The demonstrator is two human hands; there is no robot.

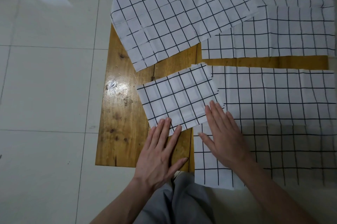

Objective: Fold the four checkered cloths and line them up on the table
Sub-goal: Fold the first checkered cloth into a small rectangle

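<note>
A small folded checkered cloth (177,99) lies tilted on the wooden table (120,114), near its left end. My left hand (160,152) lies flat with straight fingers, the fingertips touching the folded cloth's near edge. My right hand (222,132) is flat too, its fingertips on the folded cloth's right corner and its palm over a large unfolded checkered cloth (273,123). Another unfolded cloth (175,10) lies tilted at the back, overlapping a further flat one (282,36) at the back right.
The table's left edge (102,123) borders a glossy white tiled floor (45,96). The near unfolded cloth hangs over the table's front edge. Grey trousers (178,203) show at the bottom between my forearms.
</note>
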